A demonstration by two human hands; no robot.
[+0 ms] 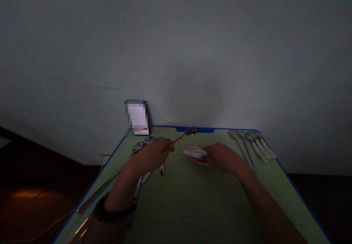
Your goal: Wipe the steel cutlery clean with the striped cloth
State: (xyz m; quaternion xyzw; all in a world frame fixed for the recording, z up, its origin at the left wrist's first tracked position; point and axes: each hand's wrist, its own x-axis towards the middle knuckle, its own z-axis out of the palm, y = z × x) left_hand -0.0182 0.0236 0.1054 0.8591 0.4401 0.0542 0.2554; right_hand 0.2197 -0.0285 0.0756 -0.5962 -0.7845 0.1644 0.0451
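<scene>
My left hand (154, 155) grips a metal spoon (191, 131) by its handle, with the bowl pointing away to the upper right. In my right hand (222, 157) is a bunched pink and white cloth (195, 153), pinched between the fingers. A gap separates the cloth from the spoon. Under and beside my left forearm lie several spoons (138, 146), partly hidden by the hand. To the right of my right hand, several more spoons (258, 146) lie side by side, some with white handles.
A lit phone (139, 117), its screen blurred out, leans on the grey wall (176, 46) at the back left. The green tabletop (192, 207) has a blue edge. Long metal utensils (96, 192) lie along its left side. A thin cable (55, 222) runs at the lower left.
</scene>
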